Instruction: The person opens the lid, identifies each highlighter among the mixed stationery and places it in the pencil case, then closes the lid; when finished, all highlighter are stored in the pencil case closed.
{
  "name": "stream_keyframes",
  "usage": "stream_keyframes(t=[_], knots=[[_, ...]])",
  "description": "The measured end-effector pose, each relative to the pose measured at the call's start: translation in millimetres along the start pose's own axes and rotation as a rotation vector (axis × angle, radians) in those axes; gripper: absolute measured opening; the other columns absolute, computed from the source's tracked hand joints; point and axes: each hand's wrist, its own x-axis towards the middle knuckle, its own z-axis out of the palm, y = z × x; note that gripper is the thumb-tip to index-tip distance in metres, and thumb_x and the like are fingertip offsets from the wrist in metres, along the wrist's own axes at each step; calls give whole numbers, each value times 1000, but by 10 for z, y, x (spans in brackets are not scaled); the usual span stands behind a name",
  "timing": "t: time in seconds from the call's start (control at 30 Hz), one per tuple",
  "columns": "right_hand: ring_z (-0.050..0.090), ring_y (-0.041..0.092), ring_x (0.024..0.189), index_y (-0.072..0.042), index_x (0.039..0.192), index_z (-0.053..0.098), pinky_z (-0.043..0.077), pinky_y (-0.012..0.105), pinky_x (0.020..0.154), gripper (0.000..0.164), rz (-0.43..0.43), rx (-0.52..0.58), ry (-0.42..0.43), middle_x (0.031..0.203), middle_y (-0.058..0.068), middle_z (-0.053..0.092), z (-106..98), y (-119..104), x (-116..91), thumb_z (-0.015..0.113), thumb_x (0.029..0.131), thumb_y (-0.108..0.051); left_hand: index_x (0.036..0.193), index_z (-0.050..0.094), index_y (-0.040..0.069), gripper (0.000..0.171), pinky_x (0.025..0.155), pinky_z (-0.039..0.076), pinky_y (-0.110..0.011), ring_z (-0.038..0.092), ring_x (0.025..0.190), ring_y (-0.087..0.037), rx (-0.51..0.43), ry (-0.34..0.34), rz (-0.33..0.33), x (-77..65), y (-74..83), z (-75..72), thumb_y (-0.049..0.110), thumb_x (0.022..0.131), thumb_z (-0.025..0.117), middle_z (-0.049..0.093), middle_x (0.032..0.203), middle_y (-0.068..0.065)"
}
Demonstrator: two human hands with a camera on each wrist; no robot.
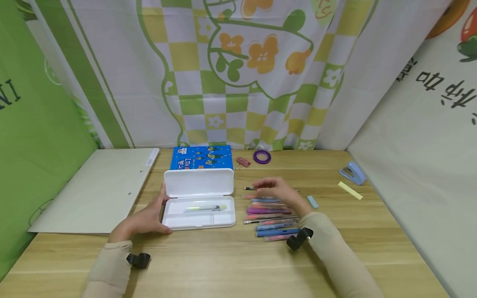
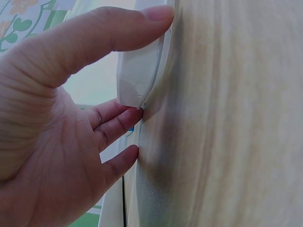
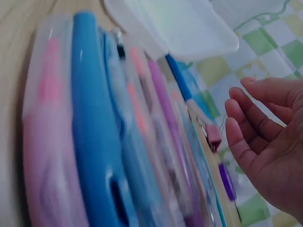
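A white pencil case (image 1: 223,218) lies with its lid (image 1: 199,182) raised; a clear and yellow pen (image 1: 206,207) is in its upper compartment. My left hand (image 1: 149,215) holds the case at its left end, thumb (image 2: 137,28) at the near corner and fingers toward the back. To the right is a row of pens, among them a purple pen (image 1: 266,211) and a thick blue pen (image 1: 277,233). My right hand (image 1: 277,191) is over the far end of this row, close above a pencil (image 1: 249,188), its fingers loosely bent with nothing between them.
Behind the case lies a blue box (image 1: 201,157), with a pink clip (image 1: 243,162) and a purple tape roll (image 1: 262,157) beside it. At right are a light blue eraser (image 1: 312,201), a yellow strip (image 1: 350,190) and a blue stapler (image 1: 353,173). A large pale board (image 1: 97,190) covers the left.
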Motion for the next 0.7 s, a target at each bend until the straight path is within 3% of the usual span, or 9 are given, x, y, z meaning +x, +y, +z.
stream_keyframes(t=[0.1,0.23,0.7], knots=[[59,16,93,9,117,60,50,27,81,30,5,-33,24,113,24,62,-104,82,-24,61,90,-4,142,-26,-2,142,107,16,-60,29,127,-43,-3,2,-2,3,-6,2,30,63,87,36,132,-28],[59,16,91,8,114,62,49,25,79,26,34,-114,40,108,21,64,-201,137,-53,60,89,-2,142,-26,-3,143,107,16,-60,29,127,-42,0,6,2,5,-15,-1,29,62,87,37,131,-28],[59,25,97,2,104,69,48,36,84,19,-24,-401,-37,102,13,68,-230,237,-62,60,88,2,143,-23,-5,142,107,20,-59,32,125,-42,21,15,10,14,-12,-2,31,61,88,38,131,-27]])
